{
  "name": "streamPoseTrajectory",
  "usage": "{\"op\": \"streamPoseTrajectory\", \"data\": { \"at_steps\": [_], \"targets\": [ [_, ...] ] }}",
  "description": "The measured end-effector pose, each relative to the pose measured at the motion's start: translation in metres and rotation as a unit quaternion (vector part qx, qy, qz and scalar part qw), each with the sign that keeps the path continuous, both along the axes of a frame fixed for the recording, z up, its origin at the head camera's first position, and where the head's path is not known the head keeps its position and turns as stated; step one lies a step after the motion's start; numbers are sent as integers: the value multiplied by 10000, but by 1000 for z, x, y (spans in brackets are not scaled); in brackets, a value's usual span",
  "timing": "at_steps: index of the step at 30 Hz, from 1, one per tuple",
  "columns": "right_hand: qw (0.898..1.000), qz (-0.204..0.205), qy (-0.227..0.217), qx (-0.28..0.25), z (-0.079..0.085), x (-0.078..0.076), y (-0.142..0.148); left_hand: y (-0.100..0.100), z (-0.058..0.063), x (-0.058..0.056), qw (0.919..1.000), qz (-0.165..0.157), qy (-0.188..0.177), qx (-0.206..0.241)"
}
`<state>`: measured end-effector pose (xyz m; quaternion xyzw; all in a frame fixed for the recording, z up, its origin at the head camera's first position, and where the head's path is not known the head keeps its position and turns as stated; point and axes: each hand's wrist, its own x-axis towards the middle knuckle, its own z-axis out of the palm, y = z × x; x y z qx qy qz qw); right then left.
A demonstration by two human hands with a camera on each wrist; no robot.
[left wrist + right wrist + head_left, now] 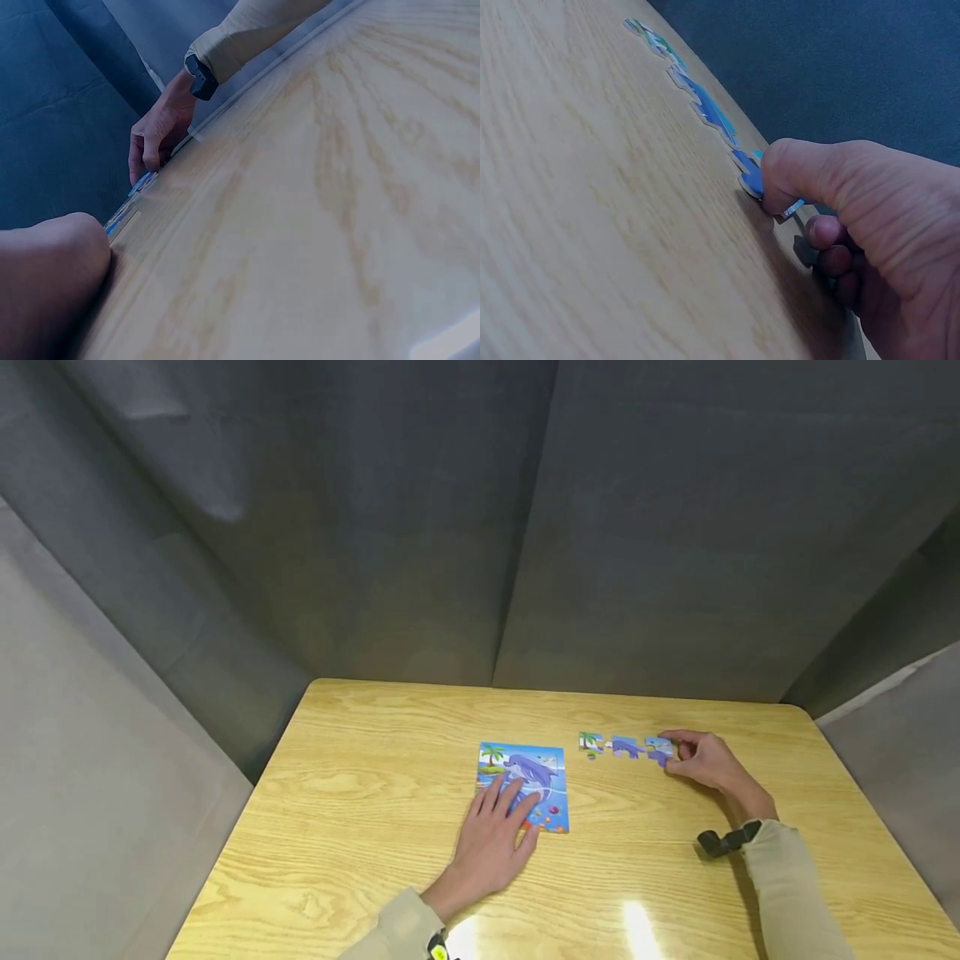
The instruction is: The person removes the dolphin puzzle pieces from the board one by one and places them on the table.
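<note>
My left hand (491,839) lies with fingers spread over the lower left of a square dolphin picture card (555,777), covering part of the dolphin. At the right, my right hand (705,762) pinches a blue and purple jigsaw puzzle piece (659,747) between thumb and fingers. In the right wrist view the thumb covers much of that puzzle piece (750,174), which sits low by the tabletop. To its left lie a dolphin puzzle piece (625,747) and a palm-tree puzzle piece (591,742), in a row with small gaps.
The wooden table (360,810) has rounded back corners. A dark grey curtain (405,543) stands right behind its back edge, with paler grey panels (90,760) at the sides. Dark straps with small devices (727,841) sit at the wrists.
</note>
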<state>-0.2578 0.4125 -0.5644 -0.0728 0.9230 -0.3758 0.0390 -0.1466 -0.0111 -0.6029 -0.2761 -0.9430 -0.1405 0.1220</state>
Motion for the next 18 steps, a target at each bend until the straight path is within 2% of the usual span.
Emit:
{"op": "streamPoseTrajectory", "data": {
  "at_steps": [14,18],
  "targets": [
    [9996,8,275,50,-4,0,4,2,1,-4,9999,-69,7,117],
    [9982,-227,552,-115,-3,7,-1,3,2,-4,9997,-134,-92,207]
  ]
}}
